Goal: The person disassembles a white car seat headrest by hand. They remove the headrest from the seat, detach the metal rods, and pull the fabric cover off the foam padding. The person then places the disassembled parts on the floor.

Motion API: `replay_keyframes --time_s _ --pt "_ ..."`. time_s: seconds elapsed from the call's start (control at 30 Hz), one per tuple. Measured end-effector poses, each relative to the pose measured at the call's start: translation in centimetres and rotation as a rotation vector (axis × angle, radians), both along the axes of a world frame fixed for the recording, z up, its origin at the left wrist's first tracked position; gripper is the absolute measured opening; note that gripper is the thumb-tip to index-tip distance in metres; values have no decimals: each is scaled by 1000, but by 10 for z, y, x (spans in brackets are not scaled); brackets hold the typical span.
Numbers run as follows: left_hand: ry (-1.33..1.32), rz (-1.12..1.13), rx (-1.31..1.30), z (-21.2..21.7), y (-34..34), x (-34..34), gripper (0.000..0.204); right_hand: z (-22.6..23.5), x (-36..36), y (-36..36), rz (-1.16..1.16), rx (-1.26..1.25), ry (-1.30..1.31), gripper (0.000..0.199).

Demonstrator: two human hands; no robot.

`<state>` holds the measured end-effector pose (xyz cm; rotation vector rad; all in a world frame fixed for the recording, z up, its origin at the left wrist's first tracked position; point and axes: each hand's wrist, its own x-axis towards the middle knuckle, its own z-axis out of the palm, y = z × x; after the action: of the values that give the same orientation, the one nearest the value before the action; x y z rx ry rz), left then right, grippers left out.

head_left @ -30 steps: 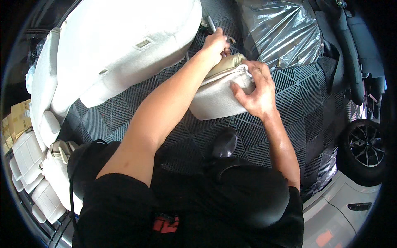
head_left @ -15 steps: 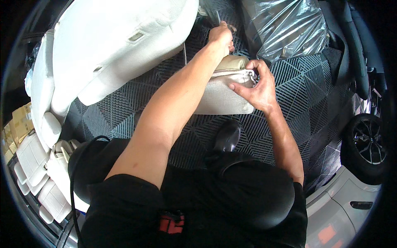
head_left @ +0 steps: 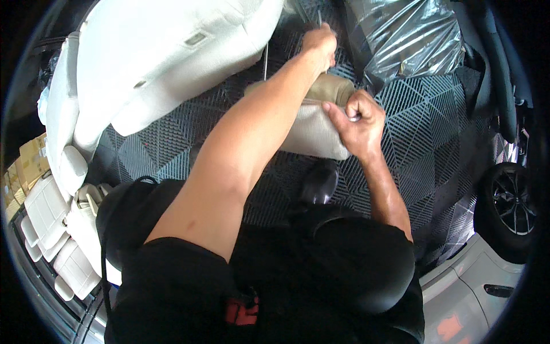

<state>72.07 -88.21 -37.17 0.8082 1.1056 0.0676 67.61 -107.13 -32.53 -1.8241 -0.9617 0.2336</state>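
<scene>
A beige headrest cushion [head_left: 312, 132] lies on the dark ribbed floor mat [head_left: 424, 132]. My right hand [head_left: 358, 120] is a closed fist clamped on the cushion's cover at its upper right edge. My left hand [head_left: 321, 43] reaches farther up, fingers closed around a thin metal tool [head_left: 319, 17] whose tip sticks up past the knuckles. A thin metal rod [head_left: 266, 60] of the headrest stands just left of my left forearm. My left arm crosses over the cushion and hides its middle.
A large white car seat [head_left: 160, 63] lies tilted at the upper left. Plastic-wrapped bulk [head_left: 412, 34] sits at the upper right. More pale seat parts [head_left: 51, 218] are stacked at the left. A car wheel [head_left: 513, 200] shows at the right edge. My black shoe [head_left: 321, 180] rests below the cushion.
My left hand has moved upward and away from the cushion with the tool. My right hand has closed from spread fingers into a fist on the cover's edge.
</scene>
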Motion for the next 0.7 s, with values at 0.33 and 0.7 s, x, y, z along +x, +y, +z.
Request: replay_keyframes --time_s 0.33,0.7 --pt "-175 10 -245 -7 -6 -11 45 30 -15 -14 245 -413 -509 69" --pt "14 32 -73 -18 -18 9 44 26 -2 -4 292 -572 -407 53"
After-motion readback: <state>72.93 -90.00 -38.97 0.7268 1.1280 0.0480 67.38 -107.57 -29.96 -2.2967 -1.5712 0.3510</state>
